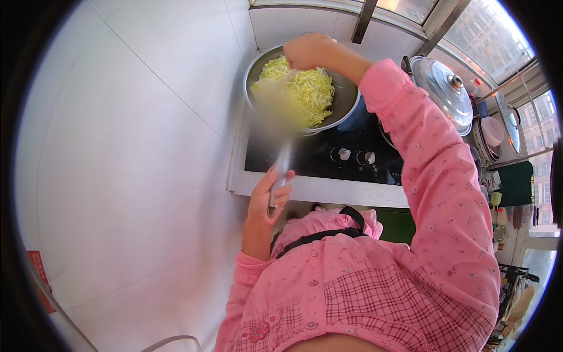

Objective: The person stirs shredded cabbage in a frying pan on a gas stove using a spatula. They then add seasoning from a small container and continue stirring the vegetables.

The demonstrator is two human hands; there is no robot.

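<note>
A wide metal wok (345, 108) stands on the black glass cooktop, with a heap of shredded pale green cabbage (313, 94) inside. My left hand (270, 193) grips the metal handle (281, 165) of a utensil. The utensil's head, blurred above the near left rim of the wok, seems to have shreds on it; its exact shape cannot be told. Over the wok's far side, my right hand (308, 50) is closed around a light-coloured utensil, only part of which shows against the cabbage. Steam or motion blur softens this area.
Two control knobs (344, 154) sit on the cooktop (308, 158) nearest me. To the right stands a large lidded metal pot (444, 92). Beyond it are a rack with a glass lid (508, 121) and bowls. A white tiled wall (145, 132) rises close on the left.
</note>
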